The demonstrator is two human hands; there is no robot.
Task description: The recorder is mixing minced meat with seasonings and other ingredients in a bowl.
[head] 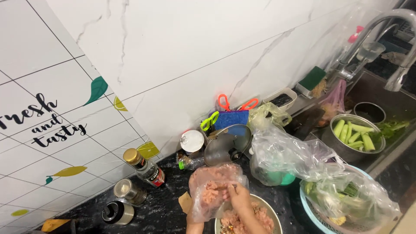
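Observation:
My right hand [239, 197] reaches into a clear plastic bag [209, 190] of pink minced meat, fingers pinched on the meat inside. My left hand [193, 222] is mostly hidden beneath the bag and holds it up from below. Under both hands stands a metal bowl [272, 209] with minced meat in it, at the bottom edge of the view. The bag hangs tilted over the bowl's left rim.
Dark bottles and jars [145, 169] stand on the black counter at left. A glass pot lid [227, 144] leans behind the bag. Crumpled clear bags [288, 154] and a blue basket of greens [312, 212] lie right. The sink holds a pot of green stalks [355, 132] under a tap [392, 26].

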